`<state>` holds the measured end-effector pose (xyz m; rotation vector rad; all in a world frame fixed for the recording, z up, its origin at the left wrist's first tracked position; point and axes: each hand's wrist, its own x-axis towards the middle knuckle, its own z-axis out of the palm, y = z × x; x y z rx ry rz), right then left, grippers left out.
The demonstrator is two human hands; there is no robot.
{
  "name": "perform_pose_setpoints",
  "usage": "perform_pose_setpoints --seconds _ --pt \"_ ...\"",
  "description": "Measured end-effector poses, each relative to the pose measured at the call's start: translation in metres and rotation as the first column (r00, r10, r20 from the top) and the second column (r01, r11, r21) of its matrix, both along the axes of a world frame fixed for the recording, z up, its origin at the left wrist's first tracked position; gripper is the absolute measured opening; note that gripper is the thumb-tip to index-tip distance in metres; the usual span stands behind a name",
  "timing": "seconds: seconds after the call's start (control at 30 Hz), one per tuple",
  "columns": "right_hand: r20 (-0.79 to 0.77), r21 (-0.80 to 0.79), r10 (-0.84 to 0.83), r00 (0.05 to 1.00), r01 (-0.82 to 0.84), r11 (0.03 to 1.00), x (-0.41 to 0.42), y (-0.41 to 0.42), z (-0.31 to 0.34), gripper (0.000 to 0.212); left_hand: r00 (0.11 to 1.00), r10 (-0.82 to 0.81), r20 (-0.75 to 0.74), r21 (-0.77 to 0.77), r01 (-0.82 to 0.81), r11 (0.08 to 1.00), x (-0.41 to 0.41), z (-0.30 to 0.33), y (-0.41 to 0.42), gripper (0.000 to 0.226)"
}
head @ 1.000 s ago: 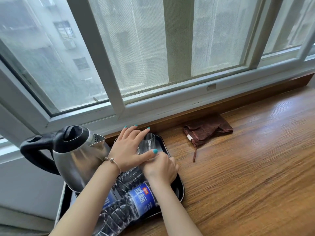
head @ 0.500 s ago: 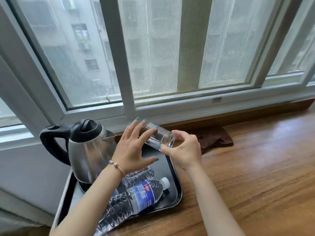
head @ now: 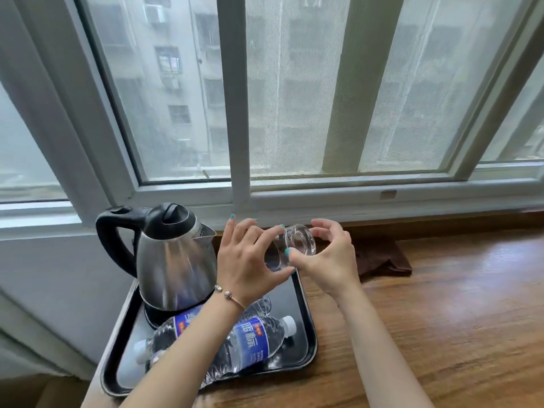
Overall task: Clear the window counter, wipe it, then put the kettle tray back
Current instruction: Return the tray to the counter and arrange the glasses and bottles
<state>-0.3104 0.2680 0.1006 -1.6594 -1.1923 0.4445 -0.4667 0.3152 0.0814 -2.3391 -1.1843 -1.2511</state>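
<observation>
Overhead of the tray [head: 309, 343], both hands raised: left hand [head: 250, 260] and right hand [head: 329, 257] curl fingers around a tilted glass [head: 294, 244], base toward the camera. Kettle [head: 173, 254] stands on tray's far-left corner.

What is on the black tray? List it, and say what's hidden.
On the tray: a steel kettle on its base, and two water bottles lying on their sides. The left forearm covers part of the bottles and the tray floor beneath.

kettle [head: 176, 257] on tray [head: 306, 348] rear | bottles [head: 250, 343] front | cloth [head: 382, 260] right
</observation>
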Motion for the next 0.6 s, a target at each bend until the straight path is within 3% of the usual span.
perform_pose_setpoints --seconds 0.33,0.53,0.6 --pt "-0.048 0.115 0.040 0.998 -0.034 0.993 -0.010 0.007 -0.002 0.069 0.994 0.070 0.089 -0.129 -0.058 0.990 -0.003 0.002 -0.004 0.059" --pt "0.119 0.044 0.175 0.977 -0.181 0.982 0.009 0.010 -0.005 0.087 0.981 0.077 0.179 -0.233 -0.034 0.972 -0.001 0.002 -0.010 0.061" --pt "0.177 0.000 0.203 0.963 -0.206 0.979 0.014 0.011 -0.006 0.084 0.973 0.078 0.218 -0.271 -0.016 0.962 0.002 -0.001 -0.010 0.060"
